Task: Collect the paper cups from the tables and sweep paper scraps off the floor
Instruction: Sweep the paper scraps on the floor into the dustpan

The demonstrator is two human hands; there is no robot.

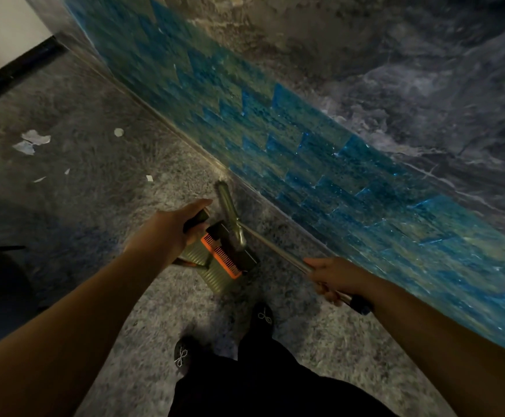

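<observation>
While paper scraps (31,142) lie scattered on the grey speckled floor (100,206), they sit up and to the left of both hands, well apart from the broom head (227,203). That broom head rests near the foot of a blue tiled wall (305,152); its metal pole (278,251) runs down and right into the right hand (335,278), which is closed around it. The left hand (179,227), nearer the scraps, grips the dark handle of a dustpan (218,266) with an orange comb edge, just beside the broom. Sweeping would likely mean carrying both tools leftward. No cups are visible.
</observation>
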